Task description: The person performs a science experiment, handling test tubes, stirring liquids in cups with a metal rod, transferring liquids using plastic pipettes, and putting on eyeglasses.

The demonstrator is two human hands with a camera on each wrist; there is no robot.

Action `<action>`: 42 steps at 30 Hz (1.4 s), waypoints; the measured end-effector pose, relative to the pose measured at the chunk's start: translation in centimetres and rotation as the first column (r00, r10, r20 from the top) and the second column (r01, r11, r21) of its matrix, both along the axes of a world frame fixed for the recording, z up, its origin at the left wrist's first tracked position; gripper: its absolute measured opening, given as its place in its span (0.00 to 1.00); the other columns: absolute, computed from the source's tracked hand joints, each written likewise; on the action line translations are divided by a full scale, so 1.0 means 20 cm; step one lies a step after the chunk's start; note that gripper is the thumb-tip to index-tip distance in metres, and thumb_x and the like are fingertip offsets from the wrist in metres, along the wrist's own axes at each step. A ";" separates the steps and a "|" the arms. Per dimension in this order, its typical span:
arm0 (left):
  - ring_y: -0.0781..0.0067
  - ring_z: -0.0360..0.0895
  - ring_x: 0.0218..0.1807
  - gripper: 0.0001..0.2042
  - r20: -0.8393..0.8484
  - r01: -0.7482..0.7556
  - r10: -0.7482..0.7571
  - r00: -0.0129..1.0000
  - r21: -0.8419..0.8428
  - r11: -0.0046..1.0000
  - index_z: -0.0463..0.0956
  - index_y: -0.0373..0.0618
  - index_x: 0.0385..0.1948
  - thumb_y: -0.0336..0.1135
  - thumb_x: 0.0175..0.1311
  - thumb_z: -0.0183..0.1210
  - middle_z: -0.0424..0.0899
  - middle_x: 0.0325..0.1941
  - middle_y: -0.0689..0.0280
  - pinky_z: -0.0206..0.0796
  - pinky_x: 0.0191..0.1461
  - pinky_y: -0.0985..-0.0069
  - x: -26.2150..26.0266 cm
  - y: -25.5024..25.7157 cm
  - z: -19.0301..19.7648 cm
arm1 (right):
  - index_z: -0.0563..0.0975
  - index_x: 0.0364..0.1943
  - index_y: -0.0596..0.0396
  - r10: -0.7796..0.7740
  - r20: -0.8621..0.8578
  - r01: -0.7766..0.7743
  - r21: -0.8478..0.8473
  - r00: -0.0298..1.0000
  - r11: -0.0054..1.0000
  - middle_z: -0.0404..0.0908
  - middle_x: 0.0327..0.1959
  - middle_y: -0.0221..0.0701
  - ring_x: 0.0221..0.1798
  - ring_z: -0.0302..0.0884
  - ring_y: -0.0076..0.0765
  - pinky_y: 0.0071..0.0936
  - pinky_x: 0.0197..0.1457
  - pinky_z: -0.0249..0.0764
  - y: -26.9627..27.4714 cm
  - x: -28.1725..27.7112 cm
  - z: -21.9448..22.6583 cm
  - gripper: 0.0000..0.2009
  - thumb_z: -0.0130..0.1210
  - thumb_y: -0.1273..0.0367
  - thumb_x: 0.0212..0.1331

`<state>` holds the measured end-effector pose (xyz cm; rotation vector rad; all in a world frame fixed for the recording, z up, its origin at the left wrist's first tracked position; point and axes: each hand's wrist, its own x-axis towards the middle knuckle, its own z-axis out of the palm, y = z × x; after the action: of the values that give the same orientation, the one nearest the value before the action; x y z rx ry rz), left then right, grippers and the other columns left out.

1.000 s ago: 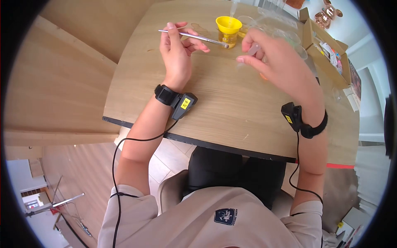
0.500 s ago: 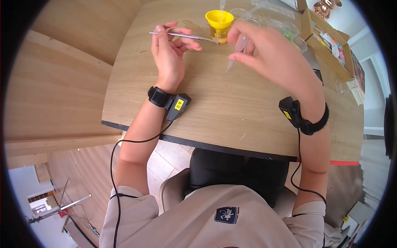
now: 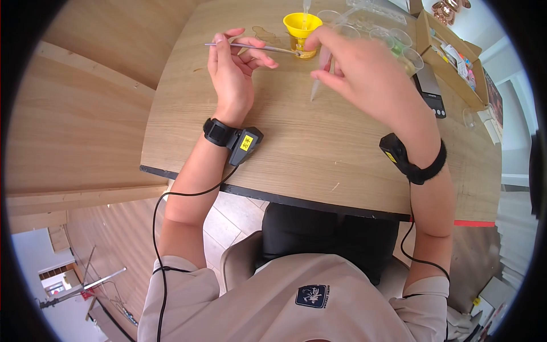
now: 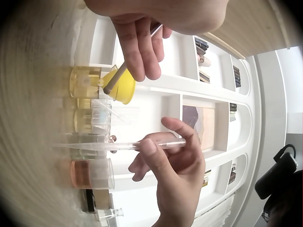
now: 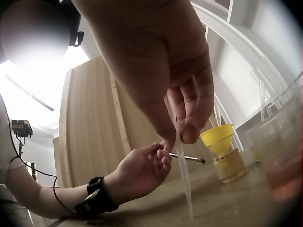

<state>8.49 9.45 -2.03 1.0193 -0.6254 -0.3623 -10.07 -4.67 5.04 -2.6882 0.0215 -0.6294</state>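
My left hand [image 3: 235, 77], toward the left of the table, holds a slim brush [image 3: 250, 47] between thumb and fingers. Its dark tip overlaps the jar of yellow liquid [image 3: 305, 55] in the head view. A yellow funnel [image 3: 302, 24] sits in the mouth of that jar. To the right, my right hand [image 3: 370, 74] pinches a clear plastic dropper pipette [image 4: 118, 145], thumb on one side and fingers on the other. The pipette points down, its narrow end close over the tabletop in the right wrist view.
Several clear cups stand at the back right, one with orange-red liquid [image 4: 81, 173]. A small digital scale [image 3: 431, 94] lies beside a cardboard box [image 3: 481, 91] of supplies. A wet patch [image 3: 265, 35] marks the table left of the funnel.
The pipette in my right hand has swung to point down and now stands steeper. My right hand has shifted slightly, uncovering the scale. The left hand keeps its grip on the brush.
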 end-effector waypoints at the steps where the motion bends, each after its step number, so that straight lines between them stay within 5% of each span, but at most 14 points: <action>1: 0.62 0.82 0.28 0.20 -0.002 -0.001 0.001 1.000 -0.002 1.000 0.66 0.37 0.53 0.46 0.82 0.35 0.81 0.38 0.53 0.81 0.36 0.61 0.00 0.00 0.00 | 0.72 0.50 0.50 -0.001 -0.018 0.000 -0.027 1.000 1.000 0.79 0.26 0.30 0.27 0.77 0.37 0.33 0.32 0.69 0.00 0.00 0.00 0.16 0.63 0.71 0.60; 10: 0.69 0.74 0.21 0.20 0.100 -0.059 0.057 0.993 0.012 0.998 0.67 0.36 0.53 0.46 0.82 0.37 0.74 0.29 0.62 0.72 0.26 0.71 -0.02 0.01 0.03 | 0.71 0.50 0.51 -0.003 -0.048 0.001 -0.039 0.999 0.999 0.82 0.29 0.39 0.35 0.82 0.51 0.45 0.37 0.74 0.04 0.01 0.00 0.16 0.61 0.71 0.60; 17: 0.75 0.70 0.18 0.21 0.204 -0.105 0.099 0.974 0.019 0.994 0.69 0.36 0.53 0.48 0.82 0.38 0.73 0.26 0.65 0.62 0.21 0.79 -0.05 0.02 0.06 | 0.69 0.53 0.51 0.014 -0.062 -0.017 -0.055 0.998 0.998 0.82 0.28 0.40 0.34 0.82 0.52 0.46 0.36 0.74 0.04 0.01 -0.01 0.18 0.60 0.71 0.60; 19: 0.79 0.69 0.18 0.22 0.294 -0.133 0.116 0.949 0.040 0.990 0.70 0.36 0.53 0.48 0.82 0.38 0.74 0.26 0.66 0.60 0.20 0.82 -0.06 0.02 0.07 | 0.69 0.59 0.47 -0.019 -0.073 0.013 -0.077 0.997 0.997 0.79 0.28 0.29 0.27 0.78 0.39 0.35 0.33 0.70 0.04 0.01 -0.01 0.21 0.60 0.73 0.62; 25: 0.83 0.66 0.14 0.22 0.456 -0.177 0.131 0.880 0.060 0.982 0.71 0.34 0.55 0.47 0.82 0.39 0.76 0.23 0.66 0.56 0.18 0.84 -0.11 0.05 0.11 | 0.67 0.61 0.51 -0.107 -0.054 0.105 -0.047 0.993 0.993 0.82 0.27 0.31 0.30 0.83 0.43 0.38 0.32 0.75 0.04 0.02 0.02 0.24 0.62 0.68 0.61; 32: 0.81 0.68 0.14 0.22 0.419 -0.096 0.037 0.907 0.120 0.988 0.70 0.35 0.57 0.47 0.82 0.39 0.76 0.22 0.65 0.57 0.18 0.84 -0.09 0.04 0.10 | 0.65 0.62 0.54 -0.073 0.030 0.077 -0.175 0.997 0.982 0.81 0.23 0.34 0.26 0.82 0.45 0.38 0.29 0.74 0.02 0.06 -0.07 0.27 0.63 0.67 0.61; 35: 0.79 0.69 0.14 0.21 0.377 -0.039 -0.032 0.926 0.180 0.983 0.70 0.36 0.57 0.47 0.82 0.39 0.76 0.22 0.65 0.58 0.18 0.83 -0.10 0.03 0.10 | 0.65 0.62 0.56 -0.103 0.054 0.109 -0.121 0.993 0.987 0.80 0.21 0.35 0.25 0.81 0.45 0.39 0.28 0.74 0.04 0.05 -0.05 0.25 0.61 0.66 0.64; 37: 0.78 0.69 0.14 0.21 0.304 0.011 -0.084 0.949 0.234 0.972 0.70 0.36 0.57 0.46 0.82 0.39 0.76 0.22 0.64 0.60 0.18 0.82 -0.11 0.03 0.10 | 0.68 0.56 0.59 -0.162 -0.097 0.158 -0.051 0.982 0.986 0.84 0.34 0.36 0.28 0.83 0.41 0.36 0.28 0.77 0.07 0.04 0.03 0.16 0.53 0.66 0.71; 42: 0.77 0.69 0.14 0.21 0.263 0.035 -0.105 0.959 0.259 0.965 0.70 0.36 0.57 0.46 0.82 0.40 0.76 0.24 0.64 0.61 0.19 0.81 -0.09 0.02 0.07 | 0.64 0.59 0.59 -0.156 -0.115 0.157 -0.003 0.981 0.988 0.82 0.29 0.39 0.26 0.82 0.50 0.40 0.27 0.76 0.06 0.04 0.06 0.20 0.53 0.65 0.70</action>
<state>6.71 9.88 -0.54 1.3073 -0.8841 -0.3721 -9.26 -3.46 6.15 -2.7320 0.2675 -0.5172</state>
